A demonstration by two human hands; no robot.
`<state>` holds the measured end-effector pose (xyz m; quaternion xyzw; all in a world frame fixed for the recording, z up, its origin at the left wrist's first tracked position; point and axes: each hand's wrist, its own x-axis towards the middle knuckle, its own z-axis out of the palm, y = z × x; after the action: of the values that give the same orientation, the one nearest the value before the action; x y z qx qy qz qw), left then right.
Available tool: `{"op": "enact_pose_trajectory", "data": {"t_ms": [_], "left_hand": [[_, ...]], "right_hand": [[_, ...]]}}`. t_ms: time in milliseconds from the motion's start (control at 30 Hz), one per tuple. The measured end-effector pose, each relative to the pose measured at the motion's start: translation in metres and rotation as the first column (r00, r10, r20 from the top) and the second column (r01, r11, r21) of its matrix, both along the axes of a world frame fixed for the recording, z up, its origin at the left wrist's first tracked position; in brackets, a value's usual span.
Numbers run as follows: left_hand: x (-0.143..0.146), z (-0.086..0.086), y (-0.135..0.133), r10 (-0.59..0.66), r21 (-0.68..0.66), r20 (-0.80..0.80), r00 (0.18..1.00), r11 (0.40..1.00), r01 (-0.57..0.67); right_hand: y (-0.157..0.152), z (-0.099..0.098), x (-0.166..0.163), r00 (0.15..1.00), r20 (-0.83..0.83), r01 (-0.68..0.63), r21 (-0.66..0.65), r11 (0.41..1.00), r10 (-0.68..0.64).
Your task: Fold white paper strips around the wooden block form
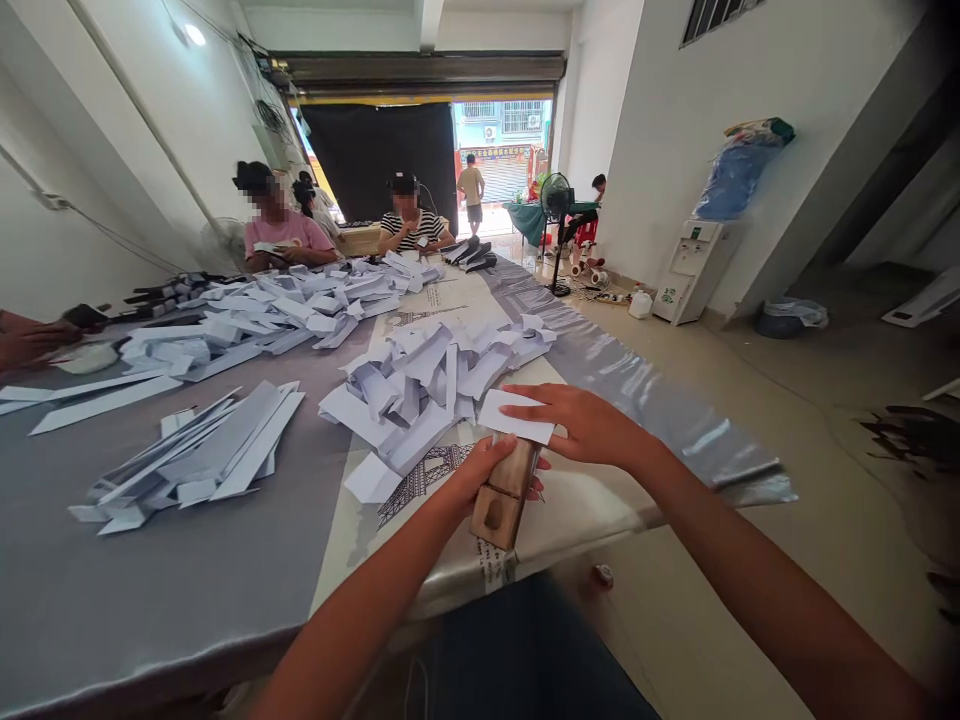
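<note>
A wooden block (497,512) with a groove across it and an oval hollow near its close end is gripped in my left hand (480,472). The left thumb lies along its top and fingertips show at the far side. Over the block's far end lies a white paper piece (517,416). My right hand (581,418) rests on that paper with its fingers stretched out and apart. Just beyond my hands, a heap of folded white paper strips (420,385) covers part of the table. To the left lies a smaller bundle of long paper strips (217,450).
A large paper pile (277,305) spreads along the far left of the cloth-covered table (247,570). Two people sit behind it, and another person's hands (34,340) show at the left edge. A fan (556,205) and a water dispenser (690,265) stand on the right.
</note>
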<state>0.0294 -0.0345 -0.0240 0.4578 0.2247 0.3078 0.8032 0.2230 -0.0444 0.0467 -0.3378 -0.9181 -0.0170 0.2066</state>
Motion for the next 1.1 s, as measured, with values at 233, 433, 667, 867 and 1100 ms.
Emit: {"op": "enact_pose_trajectory", "data": {"t_ms": [233,433,667,867,1100], "left_hand": [[0.003,0.0,0.002,-0.035,-0.109,-0.01,0.999,0.994,0.033],[-0.004,0.007,0.011,-0.055,-0.232,0.108,0.993,0.969,0.08],[-0.003,0.004,0.008,-0.07,-0.168,0.021,0.997,0.983,0.072],[-0.002,-0.001,0.005,-0.022,-0.147,-0.047,0.999,0.989,0.015],[0.002,0.009,0.003,0.048,-0.156,-0.099,0.994,0.986,-0.063]], "right_hand": [[-0.003,0.005,0.001,0.978,-0.206,-0.077,-0.205,0.976,0.034],[0.014,-0.026,-0.005,0.574,-0.815,-0.433,-0.379,0.818,-0.074],[0.006,-0.04,-0.041,0.461,-0.832,-0.618,-0.55,0.562,-0.308],[-0.002,-0.04,-0.052,0.193,-0.861,-0.697,-0.458,0.551,-0.47],[-0.002,-0.052,-0.067,0.073,-0.843,-0.426,-0.509,0.748,-0.533]]}}
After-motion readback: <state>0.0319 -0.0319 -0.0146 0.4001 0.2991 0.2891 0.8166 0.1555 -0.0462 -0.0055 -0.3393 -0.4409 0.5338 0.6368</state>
